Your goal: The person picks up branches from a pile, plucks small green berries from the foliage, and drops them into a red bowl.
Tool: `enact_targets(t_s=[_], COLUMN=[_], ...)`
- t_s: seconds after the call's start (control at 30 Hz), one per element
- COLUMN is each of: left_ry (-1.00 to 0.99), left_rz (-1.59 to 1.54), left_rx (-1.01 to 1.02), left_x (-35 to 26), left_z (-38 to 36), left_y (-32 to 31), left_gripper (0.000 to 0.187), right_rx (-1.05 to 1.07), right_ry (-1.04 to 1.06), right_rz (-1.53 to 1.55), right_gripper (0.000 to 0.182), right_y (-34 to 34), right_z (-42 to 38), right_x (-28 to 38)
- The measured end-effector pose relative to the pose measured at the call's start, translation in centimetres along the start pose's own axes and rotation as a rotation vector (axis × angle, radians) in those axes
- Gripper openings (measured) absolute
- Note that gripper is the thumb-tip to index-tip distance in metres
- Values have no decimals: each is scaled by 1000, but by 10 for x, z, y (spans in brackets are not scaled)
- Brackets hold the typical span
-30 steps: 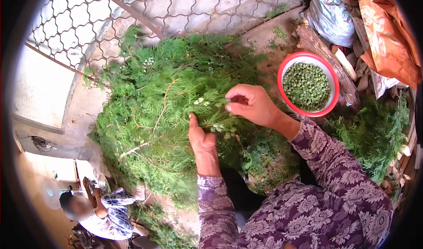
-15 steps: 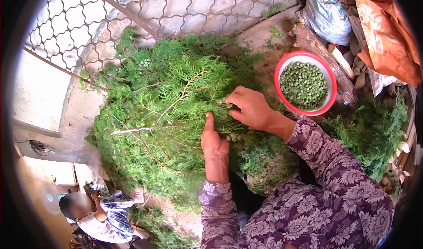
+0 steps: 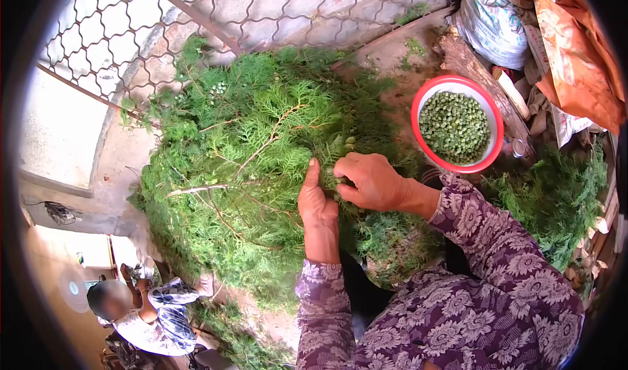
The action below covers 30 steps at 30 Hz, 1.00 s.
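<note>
A large heap of feathery green branches point(image 3: 261, 141) fills the middle, with a bare brown stem across it. My left hand point(image 3: 318, 206) is closed around a leafy sprig, thumb pointing up. Just to its right my right hand point(image 3: 371, 181) has its thumb and bent forefinger pinched together at the sprig; whatever lies between the fingertips is too small to make out. Small pale green cones show just above my fingers. A red-rimmed white bowl point(image 3: 500, 124) full of small green cones stands to the upper right of my right hand.
A wire mesh point(image 3: 275, 10) runs along the top. A log point(image 3: 484, 75), a white sack point(image 3: 495, 26) and orange sacks point(image 3: 569, 49) lie at the upper right. More greenery point(image 3: 549, 200) is at right. Another person point(image 3: 147, 317) sits at the lower left.
My right hand has moved slightly down and closer to my left hand. The sprig's cones now show above my fingers. The view has shifted slightly.
</note>
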<state>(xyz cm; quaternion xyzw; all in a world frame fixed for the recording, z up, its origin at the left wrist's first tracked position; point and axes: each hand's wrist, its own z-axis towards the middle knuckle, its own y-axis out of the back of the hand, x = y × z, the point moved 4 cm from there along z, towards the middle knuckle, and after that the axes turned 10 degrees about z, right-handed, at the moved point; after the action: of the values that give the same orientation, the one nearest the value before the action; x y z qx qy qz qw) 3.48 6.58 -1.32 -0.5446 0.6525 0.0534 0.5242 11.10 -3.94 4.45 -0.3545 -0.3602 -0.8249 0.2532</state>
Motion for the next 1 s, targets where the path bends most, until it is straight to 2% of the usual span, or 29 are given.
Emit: enact_targets(t_s=[0.1, 0.17, 0.3, 0.37, 0.4, 0.43, 0.5, 0.57, 0.63, 0.67, 0.73, 0.8, 0.9, 0.97, 1.0], left_ry=[1, 9, 139, 68, 91, 91, -5, -7, 88, 90, 94, 103, 84, 47, 48], left_rz=[23, 51, 36, 175, 114, 109, 120, 144, 31, -3, -21, -34, 37, 52, 52], left_rx=[-35, -76, -49, -149, -39, -43, -63, -111, 5, 56, 60, 63, -16, 15, 15], left_x=[2, 4, 14, 9, 5, 5, -4, -9, -6, -3, 2, 7, 10, 5, 4], left_z=[-1, -3, -4, -14, -22, -22, -19, -20, -16, -10, -5, 0, 4, -6, -9], left_y=[1, 0, 3, -4, -16, -16, -15, -10, -4, -2, 1, 4, 10, -2, -3], left_gripper=[38, 39, 42, 41, 38, 38, 35, 34, 39, 40, 41, 41, 40, 43, 43], right_rx=[57, 106, 241, 403, 424, 429, 673, 480, 305, 310, 328, 348, 343, 290, 290], right_ry=[-100, -250, -258, -632, -646, -649, -621, -628, -651, -651, -623, -600, -567, -380, -382], right_rz=[175, 443, 473, 756, 812, 811, 987, 1116, 1233, 1228, 995, 896, 725, 422, 423], right_gripper=[16, 18, 17, 14, 14, 14, 15, 14, 16, 16, 17, 18, 19, 22, 22], right_y=[0, 1, 8, 7, 7, 12, 22, 21, 27, 28, 30, 23, 9, 8, 6], right_z=[2, 3, 6, 0, -4, -4, -3, 1, 7, 8, 8, 5, -2, -1, -3], right_x=[-4, -3, -7, -10, -13, -7, 19, 4, 1, 1, -3, -6, -15, -18, -18])
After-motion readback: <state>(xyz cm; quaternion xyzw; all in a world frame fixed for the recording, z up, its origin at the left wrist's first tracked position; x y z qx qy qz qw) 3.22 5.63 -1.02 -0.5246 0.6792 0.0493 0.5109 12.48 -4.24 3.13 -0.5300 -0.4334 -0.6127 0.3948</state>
